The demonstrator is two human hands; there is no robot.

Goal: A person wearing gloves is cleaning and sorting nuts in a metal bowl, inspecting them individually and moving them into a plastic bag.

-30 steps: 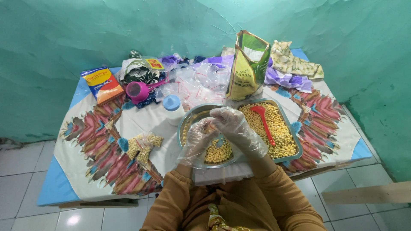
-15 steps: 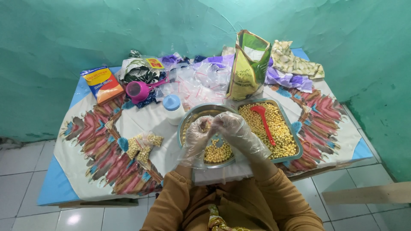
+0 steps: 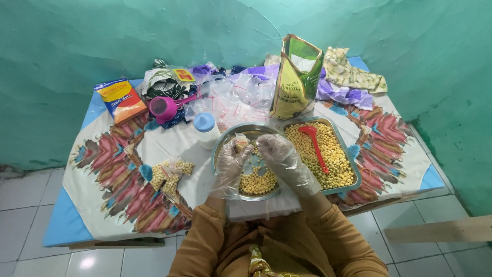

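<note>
I note both gloved hands low over the round steel bowl of yellow kernels (image 3: 256, 179), where a second ago they sat slightly higher and closer together. The left hand (image 3: 230, 163) pinches the top of a small clear plastic bag (image 3: 245, 146) between thumb and fingers; the right hand (image 3: 279, 156) curls beside it, fingers bent together, though I cannot tell what they grip. The bag hangs above the bowl's far side. The rectangular steel tray of kernels (image 3: 333, 154) with its red plastic spoon (image 3: 315, 146) is unmoved. I judge bag handling is under way.
</note>
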